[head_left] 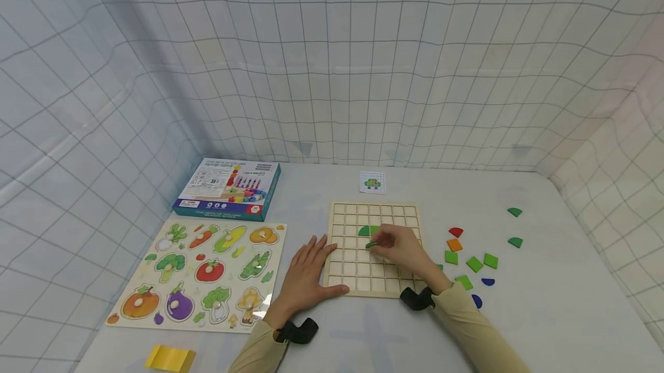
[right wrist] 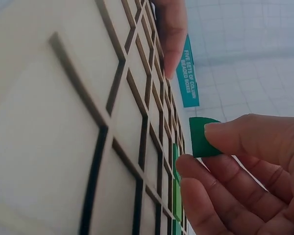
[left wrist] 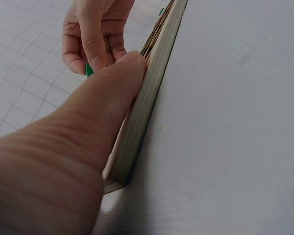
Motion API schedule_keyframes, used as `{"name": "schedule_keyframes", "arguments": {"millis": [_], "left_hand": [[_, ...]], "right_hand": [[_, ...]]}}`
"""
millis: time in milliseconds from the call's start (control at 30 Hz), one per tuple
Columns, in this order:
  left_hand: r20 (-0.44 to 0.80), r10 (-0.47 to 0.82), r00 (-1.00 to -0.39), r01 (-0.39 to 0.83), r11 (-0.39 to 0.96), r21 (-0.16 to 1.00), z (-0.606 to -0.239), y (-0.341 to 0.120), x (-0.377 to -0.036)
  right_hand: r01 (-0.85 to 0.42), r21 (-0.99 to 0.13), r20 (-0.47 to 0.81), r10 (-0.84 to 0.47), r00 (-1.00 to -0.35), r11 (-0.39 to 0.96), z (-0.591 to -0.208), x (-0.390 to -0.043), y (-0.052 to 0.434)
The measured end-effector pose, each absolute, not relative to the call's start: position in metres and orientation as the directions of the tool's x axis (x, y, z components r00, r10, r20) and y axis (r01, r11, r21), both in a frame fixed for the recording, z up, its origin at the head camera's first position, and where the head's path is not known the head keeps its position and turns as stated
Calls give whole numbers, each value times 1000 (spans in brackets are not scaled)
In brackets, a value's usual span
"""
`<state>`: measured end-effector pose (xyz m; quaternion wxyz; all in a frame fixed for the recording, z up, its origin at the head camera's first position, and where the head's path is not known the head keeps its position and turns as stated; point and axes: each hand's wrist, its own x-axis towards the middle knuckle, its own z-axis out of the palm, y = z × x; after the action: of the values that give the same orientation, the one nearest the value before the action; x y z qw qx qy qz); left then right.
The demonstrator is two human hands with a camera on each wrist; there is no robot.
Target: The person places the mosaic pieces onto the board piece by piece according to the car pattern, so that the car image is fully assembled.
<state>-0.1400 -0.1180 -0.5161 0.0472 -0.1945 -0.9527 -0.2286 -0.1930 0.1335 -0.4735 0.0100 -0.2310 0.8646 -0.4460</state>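
Note:
A wooden grid board [head_left: 374,291] lies in the middle of the table, with a green quarter-round piece [head_left: 363,230] set in one of its cells. My right hand [head_left: 386,242] hovers over the board and pinches a green rounded piece [right wrist: 201,137] between thumb and fingers, just above the cells [right wrist: 137,122]. In the left wrist view that piece shows as a green sliver [left wrist: 88,69] below the right hand's fingers [left wrist: 93,39]. My left hand [head_left: 308,269] lies flat at the board's left edge [left wrist: 147,107], thumb pressed along its side.
Loose green, red, orange and blue pieces [head_left: 474,263] lie right of the board. A pattern card [head_left: 372,183] sits behind it. A vegetable peg puzzle [head_left: 202,272] and a teal box [head_left: 228,188] are on the left, a yellow block [head_left: 170,358] at the front edge. Gridded cloth walls enclose the table.

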Motion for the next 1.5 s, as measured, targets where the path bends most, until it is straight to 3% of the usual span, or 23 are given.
{"name": "schedule_keyframes", "arguments": {"millis": [833,1300,1500], "left_hand": [[162,348,-923,383,821,423,-513,-118,-138],[157,355,-922,388,820,421,-512,-118,-138],[155,353,-923,385,824,416,-513,-118,-139]], "right_hand": [[-359,-662,108,-389,-915,658,-472,-206,88],[-326,-684,12,-436,-900,653,-467,-216,89],[-366,-643,16,-465,-885,673,-464,-222,88]]}}
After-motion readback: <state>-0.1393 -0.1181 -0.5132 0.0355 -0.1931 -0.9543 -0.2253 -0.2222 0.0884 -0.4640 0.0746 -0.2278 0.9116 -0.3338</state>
